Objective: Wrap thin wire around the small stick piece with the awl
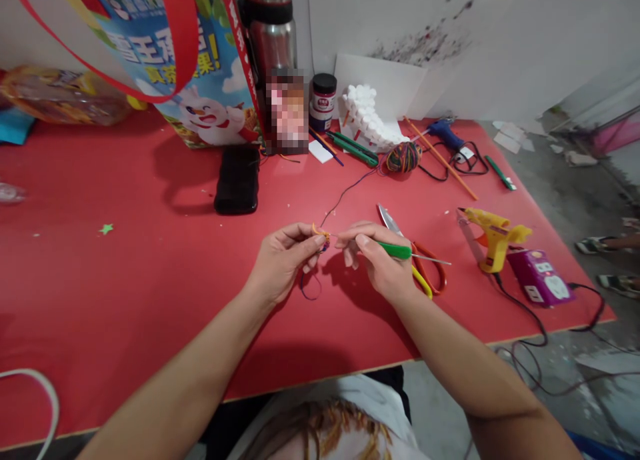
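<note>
Between the thumb and fingers of my left hand (286, 259) is a small piece of multicoloured crochet work (325, 241), orange and purple. My right hand (377, 255) grips a crochet hook (397, 250) by its green handle; its thin tip points at the crochet piece, and a metal shaft sticks out behind. A dark strand of yarn runs from the piece up to a multicoloured yarn ball (404, 157). A loose yarn end curls below my left fingers. Scissors (429, 263) with red and yellow handles lie partly hidden behind my right hand.
A yellow glue gun (495, 237) and a purple box (541, 278) with cords are at right. A black case (237, 180), green cutter (354, 148), jar (323, 103), steel flask (273, 40) and large printed bag (200, 67) stand or lie behind my hands on the red table (125, 300).
</note>
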`<state>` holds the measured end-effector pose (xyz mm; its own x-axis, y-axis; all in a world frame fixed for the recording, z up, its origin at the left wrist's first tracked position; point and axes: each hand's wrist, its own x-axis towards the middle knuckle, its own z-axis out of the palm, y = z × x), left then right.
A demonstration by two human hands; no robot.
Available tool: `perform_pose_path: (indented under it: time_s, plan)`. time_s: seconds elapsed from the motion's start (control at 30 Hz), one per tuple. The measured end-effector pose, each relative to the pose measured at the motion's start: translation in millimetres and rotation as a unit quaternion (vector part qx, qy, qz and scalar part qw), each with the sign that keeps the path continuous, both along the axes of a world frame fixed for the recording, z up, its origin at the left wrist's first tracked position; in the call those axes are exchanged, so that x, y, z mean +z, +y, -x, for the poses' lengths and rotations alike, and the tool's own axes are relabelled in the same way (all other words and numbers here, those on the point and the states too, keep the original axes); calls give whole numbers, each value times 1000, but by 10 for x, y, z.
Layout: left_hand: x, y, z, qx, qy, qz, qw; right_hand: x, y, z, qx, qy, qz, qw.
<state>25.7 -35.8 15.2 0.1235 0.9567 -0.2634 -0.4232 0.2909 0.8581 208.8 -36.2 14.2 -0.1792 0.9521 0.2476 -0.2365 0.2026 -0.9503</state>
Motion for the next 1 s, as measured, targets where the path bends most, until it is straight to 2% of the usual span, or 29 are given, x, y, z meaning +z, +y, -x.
perform_pose_path:
  time_s: [0.33, 0.5, 0.6, 0.83, 1.0]
  plan:
    - [-6, -9, -1, -8, 10, -5, 1000, 19, 19, -3, -16, 38, 43, 998]
    - [-18, -14, 4, -23, 18, 5, 1000, 38, 75, 5, 31, 84, 119, 989]
    - [-24, -24, 6, -28, 26, 5, 999, 35, 94, 2, 30, 93, 146, 984]
    - [-12, -18, -12, -11, 14, 13, 1000, 4, 74, -12, -53, 66, 90, 992]
    - [-2, -8, -14, -8, 16, 24, 1000, -10, 34, -32, -24, 49, 74, 996]
